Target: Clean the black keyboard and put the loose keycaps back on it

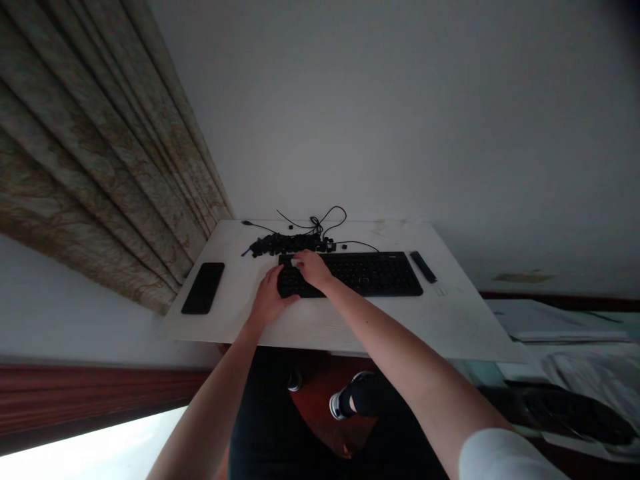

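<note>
A black computer keyboard (370,277) lies flat on the white table. My left hand (270,298) grips its left end, with the fingers along the side edge and the thumb at the front edge. Over the keyboard's upper left keys is my right hand (311,267), its fingers pinched on a small white piece (296,262) that touches the keys; what it is made of I cannot make out. Just behind the keyboard lies a heap of loose black keycaps (287,244), with a few strays around it.
A thin black cable (345,215) loops behind the heap against the wall. On the left of the white table (240,320) lies a black smartphone (203,288). A narrow dark bar-shaped thing (423,267) rests right of the keyboard. Patterned curtains (125,133) hang at the left.
</note>
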A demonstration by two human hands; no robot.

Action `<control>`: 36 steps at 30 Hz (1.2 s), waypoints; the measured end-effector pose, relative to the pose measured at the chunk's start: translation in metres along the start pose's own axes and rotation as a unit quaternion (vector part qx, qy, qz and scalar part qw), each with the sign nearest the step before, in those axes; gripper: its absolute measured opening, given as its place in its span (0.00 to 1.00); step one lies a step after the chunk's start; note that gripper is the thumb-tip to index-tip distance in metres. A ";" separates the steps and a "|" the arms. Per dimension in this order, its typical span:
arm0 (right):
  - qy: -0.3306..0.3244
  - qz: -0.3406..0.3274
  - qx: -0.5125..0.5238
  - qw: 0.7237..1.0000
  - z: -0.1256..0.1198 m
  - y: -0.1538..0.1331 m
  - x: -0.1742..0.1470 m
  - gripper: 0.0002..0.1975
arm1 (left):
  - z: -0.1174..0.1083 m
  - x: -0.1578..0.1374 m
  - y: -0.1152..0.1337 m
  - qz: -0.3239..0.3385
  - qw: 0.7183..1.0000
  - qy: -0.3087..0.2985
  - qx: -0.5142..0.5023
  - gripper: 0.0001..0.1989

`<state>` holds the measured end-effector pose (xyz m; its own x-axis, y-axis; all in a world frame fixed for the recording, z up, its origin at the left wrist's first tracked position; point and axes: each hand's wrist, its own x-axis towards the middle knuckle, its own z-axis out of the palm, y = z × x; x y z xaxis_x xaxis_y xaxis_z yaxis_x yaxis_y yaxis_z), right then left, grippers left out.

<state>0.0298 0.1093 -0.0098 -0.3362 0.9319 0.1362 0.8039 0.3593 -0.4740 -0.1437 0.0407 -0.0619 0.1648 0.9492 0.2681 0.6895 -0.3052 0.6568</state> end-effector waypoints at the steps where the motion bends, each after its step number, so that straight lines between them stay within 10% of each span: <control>1: -0.015 -0.003 -0.015 1.000 0.002 -0.003 0.002 0.18 | 0.000 0.000 0.000 0.000 1.000 0.001 -0.003 0.44; 12: -0.140 -0.129 0.024 0.981 0.006 -0.010 -0.038 0.15 | 0.002 0.000 0.000 -0.009 1.000 0.013 -0.014 0.44; 20: -0.021 -0.044 0.001 0.999 0.013 -0.025 0.017 0.15 | 0.002 0.001 -0.004 -0.010 0.999 0.017 -0.038 0.49; 36: -0.155 -0.199 0.047 0.966 0.021 -0.019 -0.023 0.14 | 0.005 0.000 -0.009 0.002 0.999 0.025 -0.045 0.52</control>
<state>0.0119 0.0802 -0.0218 -0.7530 0.6549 0.0635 0.5364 0.6669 -0.5172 -0.1459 0.0439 -0.0711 0.1308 0.9438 0.3034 0.6218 -0.3165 0.7164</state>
